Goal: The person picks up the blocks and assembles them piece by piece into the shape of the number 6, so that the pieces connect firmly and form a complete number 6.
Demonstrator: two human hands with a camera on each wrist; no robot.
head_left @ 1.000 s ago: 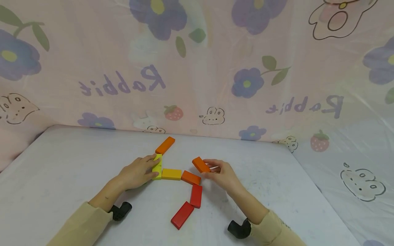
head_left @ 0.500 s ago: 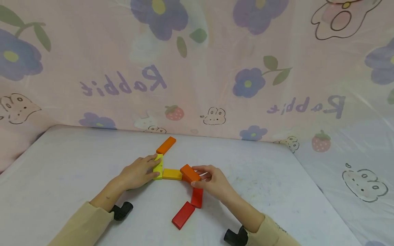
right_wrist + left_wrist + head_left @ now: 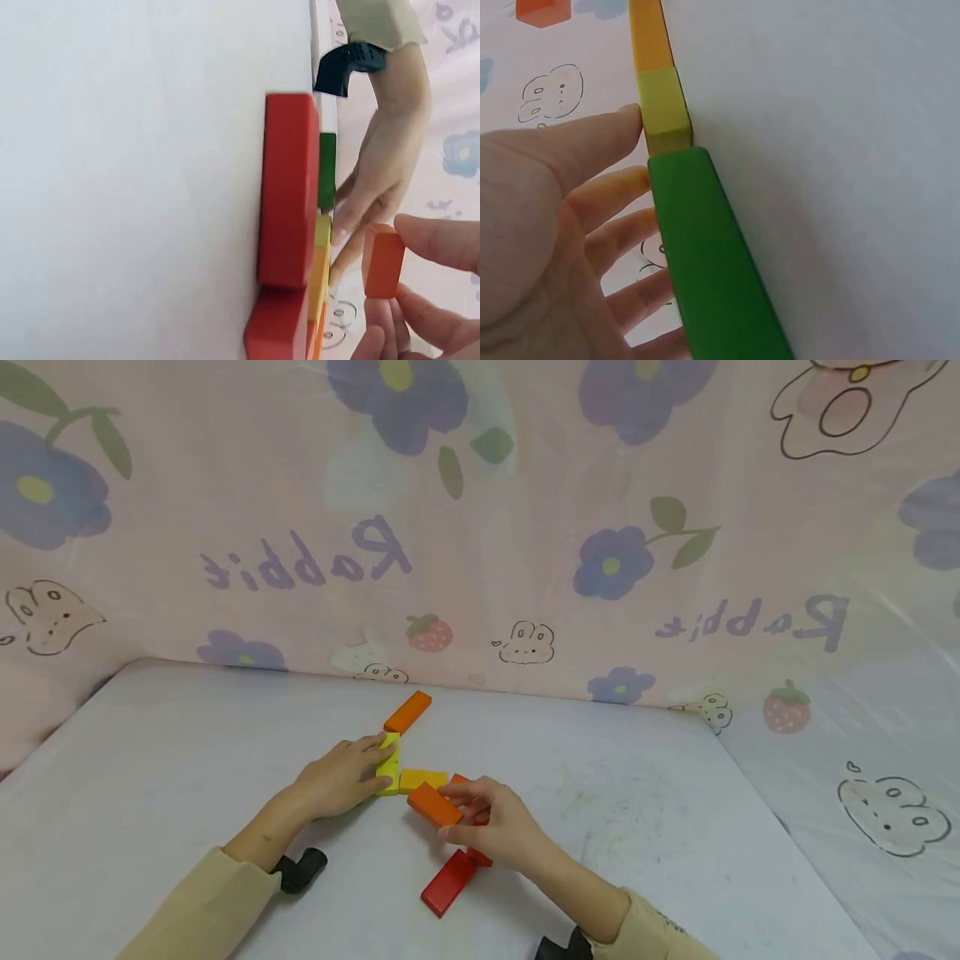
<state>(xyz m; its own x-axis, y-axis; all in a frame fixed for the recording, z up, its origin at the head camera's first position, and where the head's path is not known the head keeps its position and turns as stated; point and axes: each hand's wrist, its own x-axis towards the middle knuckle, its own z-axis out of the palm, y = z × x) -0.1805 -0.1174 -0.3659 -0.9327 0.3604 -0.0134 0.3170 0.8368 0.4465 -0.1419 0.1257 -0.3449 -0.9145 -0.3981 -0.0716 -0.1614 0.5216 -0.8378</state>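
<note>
My right hand (image 3: 498, 827) pinches an orange wooden block (image 3: 435, 806) between thumb and fingers, lifted over the table in front of an amber-yellow block (image 3: 422, 780). My left hand (image 3: 337, 782) rests at the yellow-green blocks (image 3: 387, 778), fingers fairly straight and fingertips touching them. A green block (image 3: 705, 247) lies end to end with the yellow-green one in the left wrist view; the left hand hides it in the head view. Beyond the amber block, another orange block (image 3: 459, 777) and a red block (image 3: 480, 857) are partly covered by the right hand.
A red block (image 3: 448, 883) lies slanted at the near end of the row. At the far end, an orange block (image 3: 408, 712) angles away from the yellow-green ones. The white table (image 3: 637, 810) meets a printed pink cloth (image 3: 480, 560) behind.
The right hand has carried the orange block left and nearer to me, across the row of blocks. The left hand stays at the yellow-green blocks.
</note>
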